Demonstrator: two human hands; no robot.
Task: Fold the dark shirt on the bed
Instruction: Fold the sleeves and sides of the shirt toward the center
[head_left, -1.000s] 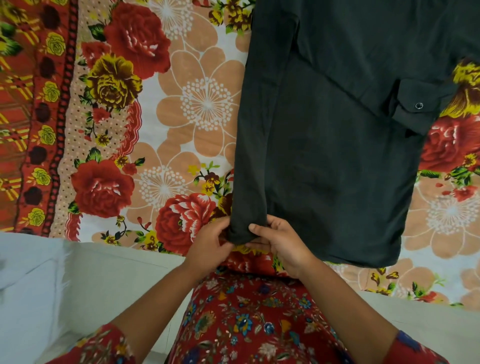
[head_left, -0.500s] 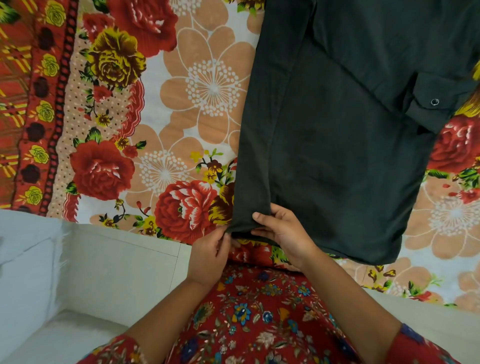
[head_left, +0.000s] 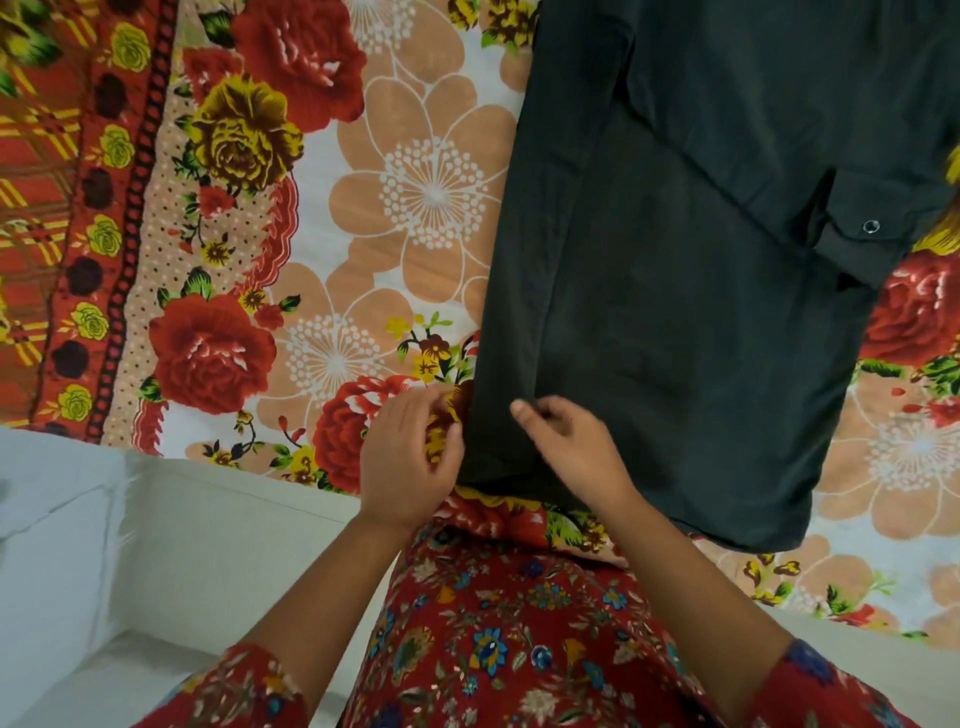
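Observation:
The dark shirt (head_left: 675, 291) lies flat on the floral bedsheet (head_left: 415, 197), its left side folded in and a sleeve laid across it, with a cuff with a snap button (head_left: 870, 226) at the right. My left hand (head_left: 408, 457) hovers just left of the shirt's near left corner, fingers loosely curled and holding nothing. Over that same corner my right hand (head_left: 571, 447) rests above the hem, fingers bent and apart, with no cloth pinched.
The white edge of the bed (head_left: 182, 519) runs across the lower left. A red patterned border of the sheet (head_left: 52, 208) lies at the far left. My red floral clothing (head_left: 493, 639) fills the bottom centre.
Both hands were pinching the shirt's near left corner; they have let it go and drawn slightly apart. The view has shifted a little closer.

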